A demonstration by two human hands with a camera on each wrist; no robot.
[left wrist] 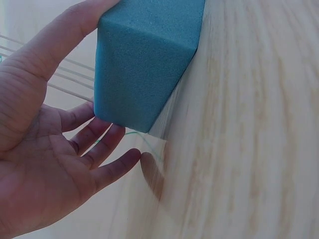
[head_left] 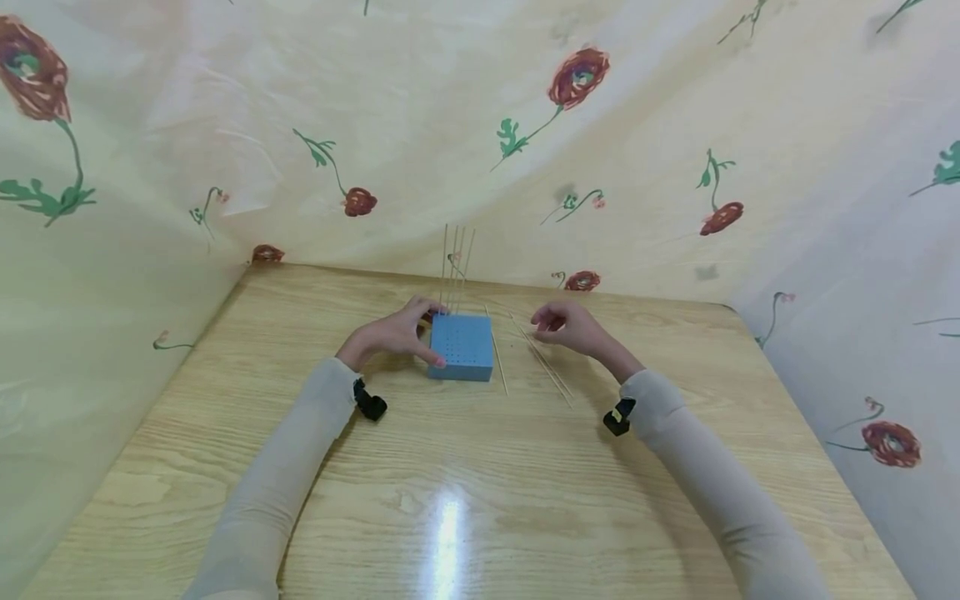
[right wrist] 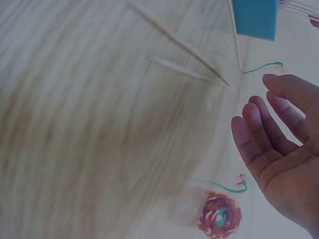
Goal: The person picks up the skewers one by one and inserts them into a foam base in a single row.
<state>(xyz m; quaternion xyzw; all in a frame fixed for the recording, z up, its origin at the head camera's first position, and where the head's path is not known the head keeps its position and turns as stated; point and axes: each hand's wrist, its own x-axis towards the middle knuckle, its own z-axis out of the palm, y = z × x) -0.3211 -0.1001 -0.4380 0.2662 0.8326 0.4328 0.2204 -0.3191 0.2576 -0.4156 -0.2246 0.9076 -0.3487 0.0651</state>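
A blue foam block (head_left: 461,340) with rows of small holes lies on the table. Several thin wooden sticks (head_left: 456,271) stand upright in holes along its back edge. My left hand (head_left: 396,332) grips the block at its left side, the thumb on the near part and the fingers round the back corner, as the left wrist view also shows. To the right, my right hand (head_left: 572,327) hovers with relaxed, slightly bent fingers and holds nothing. Just left of it lie two loose sticks (head_left: 551,373). Another stick (head_left: 499,358) lies close along the block's right side.
The wood-grain table (head_left: 480,467) reaches back to a hanging sheet (head_left: 450,125) printed with red flowers, which also closes off both sides. Each wrist carries a small black camera (head_left: 370,402).
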